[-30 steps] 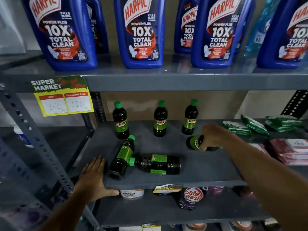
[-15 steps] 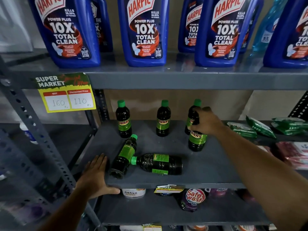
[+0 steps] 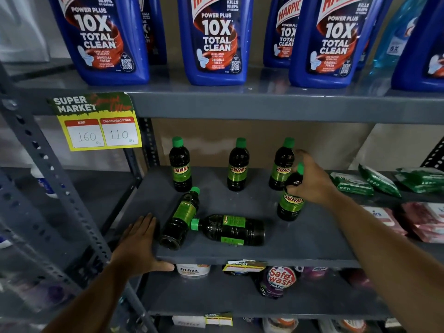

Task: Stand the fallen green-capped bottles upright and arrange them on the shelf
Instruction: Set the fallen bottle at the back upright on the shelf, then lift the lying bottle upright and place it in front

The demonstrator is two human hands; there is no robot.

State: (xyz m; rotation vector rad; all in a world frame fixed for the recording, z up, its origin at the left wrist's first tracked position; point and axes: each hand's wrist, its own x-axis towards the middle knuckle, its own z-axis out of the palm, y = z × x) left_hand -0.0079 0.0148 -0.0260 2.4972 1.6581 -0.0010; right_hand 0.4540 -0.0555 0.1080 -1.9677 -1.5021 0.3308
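the right hand (image 3: 310, 182) is clenched round the shoulder of a bottle (image 3: 291, 200) that a second ago lay on its side under that same hand; it now stands upright on the shelf (image 3: 300, 241), its base down, just in front of the right-most bottle of the back row (image 3: 280, 169). over the last half second it has barely shifted, so this looks like the settling part of the placement, with the hand not yet let go. the left hand (image 3: 140, 246) lies flat and open on the front left edge of the shelf, holding nothing, as it did before. out from there, two bottles remain fallen: one slanted (image 3: 181, 218) with its cap toward the back, one lying crosswise (image 3: 231, 230) with its cap touching the slanted one's side. neither has moved. behind them the middle (image 3: 237, 165) and left (image 3: 180, 165) bottles stand in the back row. so one fallen bottle is righted and two are left, by my reading.
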